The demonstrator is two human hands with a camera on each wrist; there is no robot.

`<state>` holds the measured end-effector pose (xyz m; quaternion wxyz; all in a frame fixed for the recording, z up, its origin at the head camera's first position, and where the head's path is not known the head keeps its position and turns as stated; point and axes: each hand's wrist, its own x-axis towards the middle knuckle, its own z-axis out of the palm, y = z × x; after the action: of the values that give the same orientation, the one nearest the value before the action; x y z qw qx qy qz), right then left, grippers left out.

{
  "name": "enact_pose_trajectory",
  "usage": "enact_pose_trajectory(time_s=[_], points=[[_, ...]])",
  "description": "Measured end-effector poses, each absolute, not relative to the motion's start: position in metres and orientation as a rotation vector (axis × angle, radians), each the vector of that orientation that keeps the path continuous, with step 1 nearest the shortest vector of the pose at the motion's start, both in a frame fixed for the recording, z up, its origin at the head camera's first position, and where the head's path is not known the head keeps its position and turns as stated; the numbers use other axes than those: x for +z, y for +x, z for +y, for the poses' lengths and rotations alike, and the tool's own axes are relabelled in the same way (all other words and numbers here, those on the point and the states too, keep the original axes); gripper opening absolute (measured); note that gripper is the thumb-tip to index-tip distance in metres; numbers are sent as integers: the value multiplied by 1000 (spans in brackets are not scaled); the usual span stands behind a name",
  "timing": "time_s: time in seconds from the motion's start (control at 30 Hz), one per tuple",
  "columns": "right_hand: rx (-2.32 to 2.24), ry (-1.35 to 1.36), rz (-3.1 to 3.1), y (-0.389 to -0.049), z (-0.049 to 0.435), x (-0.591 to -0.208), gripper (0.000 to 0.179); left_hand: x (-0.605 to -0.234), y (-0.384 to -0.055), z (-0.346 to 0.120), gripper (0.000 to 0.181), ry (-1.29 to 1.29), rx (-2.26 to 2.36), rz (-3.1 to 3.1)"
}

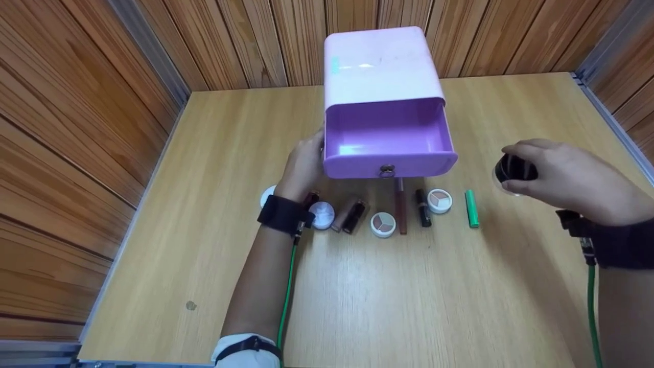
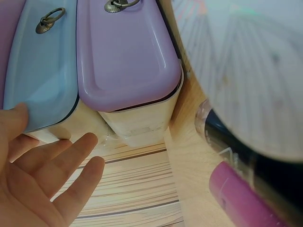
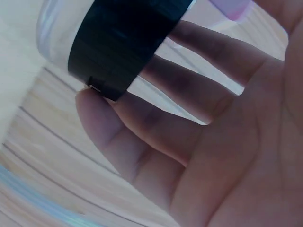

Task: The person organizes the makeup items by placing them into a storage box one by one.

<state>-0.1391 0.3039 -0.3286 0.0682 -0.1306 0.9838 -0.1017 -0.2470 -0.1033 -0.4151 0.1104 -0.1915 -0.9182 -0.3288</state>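
Right hand (image 1: pixel 575 176) grips black-lidded jar (image 1: pixel 518 167) between thumb and fingers, well right of pale pink cabinet (image 1: pixel 380 66) and its pulled-out purple drawer (image 1: pixel 352 166); drawer's open top lies left of grip, its front facing near side. Squat jar's tilt hard to judge. Left hand (image 1: pixel 302 166), fingers loosely extended, at cabinet's left side, thumb against blue drawer (image 2: pixel 47 66), closer to purple drawer than right hand. Green tube (image 1: pixel 471 208) on table (image 1: pixel 168 230), left and near of jar, long axis near to far

Jar (image 1: pixel 517 168) right of drawer box (image 1: pixel 380 69)
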Motion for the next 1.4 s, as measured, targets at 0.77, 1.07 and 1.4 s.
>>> enact_pose_trajectory(time_s=[0.77,1.07,1.4], points=[[-196,-795,3136,-166,219,-228,67,-415,-245,-107,63,-532,-1006,-2708],[-255,-1003,3026,-188,168,-221,65,-415,-248,-107,57,-536,-963,-2730],[-280,-1170,2882,-205,115,-239,56,-414,-249,-103,52,-500,-988,-2771]])
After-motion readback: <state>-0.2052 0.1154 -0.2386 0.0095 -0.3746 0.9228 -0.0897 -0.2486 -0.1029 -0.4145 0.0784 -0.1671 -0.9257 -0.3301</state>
